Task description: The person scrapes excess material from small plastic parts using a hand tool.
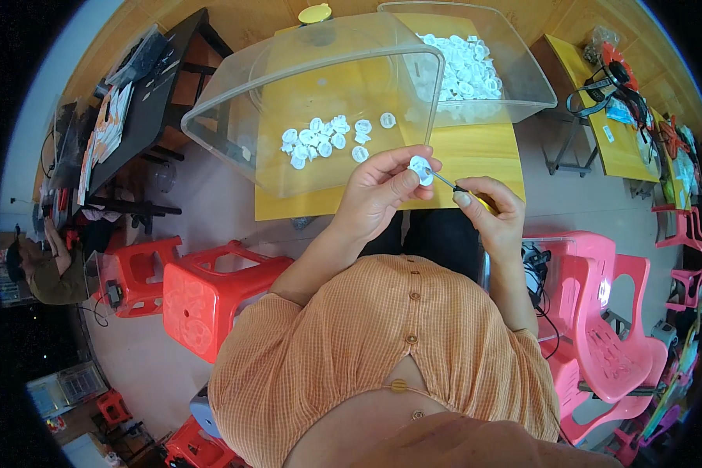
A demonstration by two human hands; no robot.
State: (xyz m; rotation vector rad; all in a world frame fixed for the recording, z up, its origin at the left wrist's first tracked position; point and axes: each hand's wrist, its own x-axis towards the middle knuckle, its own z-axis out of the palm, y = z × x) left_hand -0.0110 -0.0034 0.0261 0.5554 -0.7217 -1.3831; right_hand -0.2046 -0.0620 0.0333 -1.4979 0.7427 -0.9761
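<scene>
Right now the left hand (pixel 378 191) pinches a small white plastic cap (pixel 421 169) between thumb and fingertips, holding it up just above the near edge of the yellow tabletop (pixel 476 152). The right hand (pixel 491 209) is closed around a thin yellow-handled tool (pixel 464 189), whose dark metal tip touches the cap (whether it is pushed in or only resting against it is too small to tell).

Judging by how the pieces lie, the work looks to be at an early stage. The nearer clear plastic bin (pixel 234 109) holds only a small scatter of white caps (pixel 327 140) on its bottom, perhaps a dozen or so, while the farther clear bin (pixel 522 62) is heaped with a large pile of similar caps (pixel 460 66). If the near bin collects finished pieces, which seems likely, then most of the pile is left to do, one cap at a time.

Red stools (pixel 210 292) stand to the left, pink chairs (pixel 600 312) to the right.
</scene>
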